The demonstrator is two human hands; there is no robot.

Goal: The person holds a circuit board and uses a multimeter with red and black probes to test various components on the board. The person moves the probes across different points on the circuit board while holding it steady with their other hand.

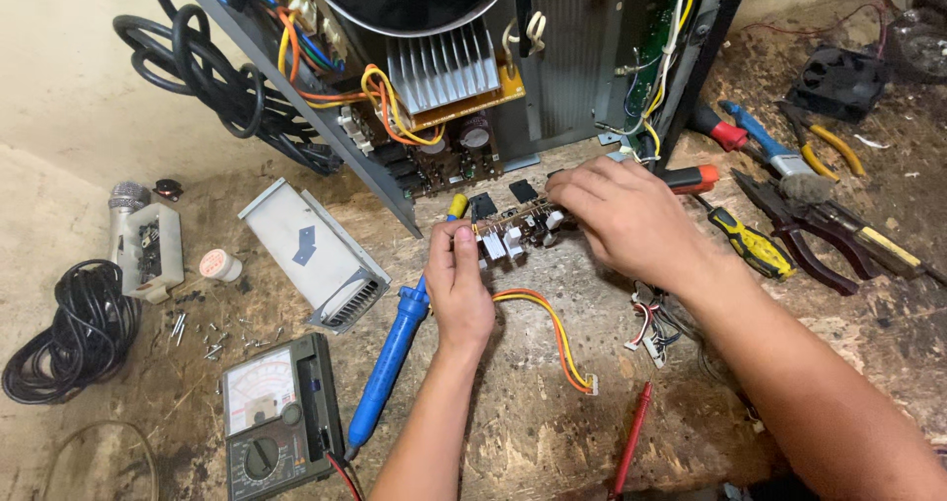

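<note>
Taking the small circuit board (513, 225) at the centre of the bench (533, 432) as the landmark: far to its left a coil of black cable (69, 333) lies at the bench edge, with a grey microphone (125, 205) and a small open white box (153, 250) just above it. Closer in on the left are a grey metal cover (311, 254), scattered screws (212, 338), and, below and to the left, an analogue multimeter (276, 417). A blue-handled soldering iron (390, 363) runs diagonally from beside the meter up toward the board's left end. The left hand (459, 279) is closed around the board's left end, fingers curled on it, pressing against the iron's shaft. The board is lifted slightly off the bench, just in front of the open amplifier chassis (473, 67). An orange and yellow wire lead (552, 328) trails down from the board to a white plug. The right hand (621, 215) grips the board's right end, fingers bent over its top. A red probe (631, 442) lies below and to the right of the board. Further right are a yellow-and-black screwdriver (750, 245), then pliers (799, 230), and a black fan (838, 82) well up to the right.
</note>
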